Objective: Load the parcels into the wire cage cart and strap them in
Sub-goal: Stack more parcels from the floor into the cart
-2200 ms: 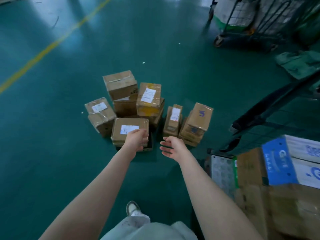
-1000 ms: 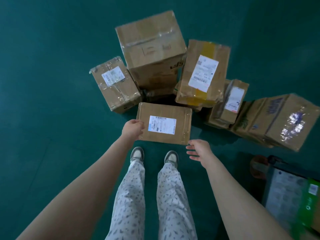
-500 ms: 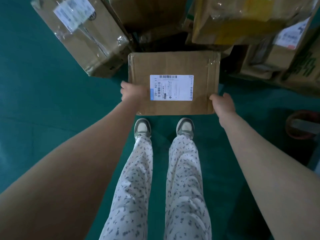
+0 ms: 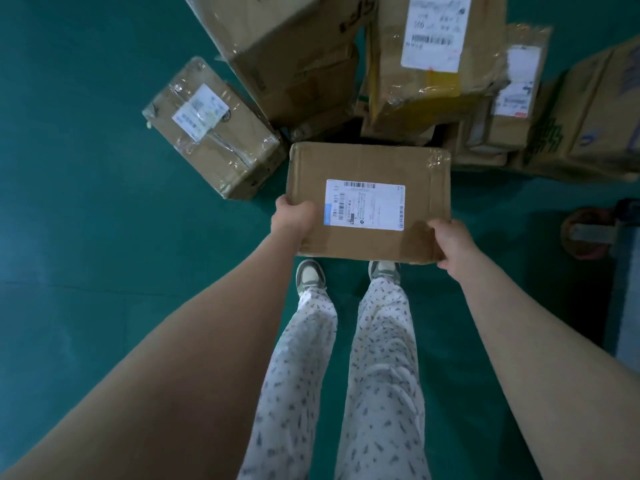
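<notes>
Your floor (image 4: 86,81) is smooth teal paint, dimly lit. A faint seam (image 4: 104,286) crosses it, with a soft sheen (image 4: 20,244) just beyond that seam.

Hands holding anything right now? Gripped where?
Yes, the flat labelled parcel: the left hand grips its near-left edge, and the right hand grips its near-right corner.

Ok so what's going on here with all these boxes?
A person stands on the green floor, gripping one flat labelled parcel by its near corners, left hand on the left, right hand on the right. It overlaps the toes of their shoes, so it seems lifted. The other parcels lie piled behind it.
</notes>
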A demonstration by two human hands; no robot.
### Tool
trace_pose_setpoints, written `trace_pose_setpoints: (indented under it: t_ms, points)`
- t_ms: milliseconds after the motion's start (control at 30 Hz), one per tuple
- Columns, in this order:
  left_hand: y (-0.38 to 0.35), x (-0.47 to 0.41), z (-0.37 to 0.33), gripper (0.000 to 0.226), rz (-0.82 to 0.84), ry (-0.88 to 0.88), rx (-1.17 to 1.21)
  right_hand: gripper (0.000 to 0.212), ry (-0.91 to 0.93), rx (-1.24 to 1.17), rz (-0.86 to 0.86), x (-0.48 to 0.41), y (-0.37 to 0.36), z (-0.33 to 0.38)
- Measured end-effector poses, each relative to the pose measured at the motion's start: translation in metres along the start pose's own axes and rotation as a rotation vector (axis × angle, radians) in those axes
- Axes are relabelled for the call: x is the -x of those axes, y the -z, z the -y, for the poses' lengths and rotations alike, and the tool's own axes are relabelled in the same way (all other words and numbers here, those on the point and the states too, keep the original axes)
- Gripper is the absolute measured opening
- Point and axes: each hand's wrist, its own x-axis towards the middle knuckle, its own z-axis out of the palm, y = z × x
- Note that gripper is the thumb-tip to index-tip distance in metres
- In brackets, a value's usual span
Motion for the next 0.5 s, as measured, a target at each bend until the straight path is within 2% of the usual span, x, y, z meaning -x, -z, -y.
trace_pose_setpoints:
  t_ms: [233, 333, 500]
  points:
    - [0.009, 0.113, -0.019, 0.067, 0.11, -0.16, -0.036, 0.042, 0.049, -0.235, -0.088, 0.09, 0.067, -0.03]
    - [0.007, 0.152, -0.021, 0.079, 0.169, -0.221, -0.075, 0.042, 0.012, -0.359, -0.118, 0.121, 0.09, -0.048]
    - [-0.008, 0.219, -0.039, 0.081, 0.224, -0.447, -0.256, 0.038, 0.037, -0.574, -0.184, 0.172, 0.146, -0.071]
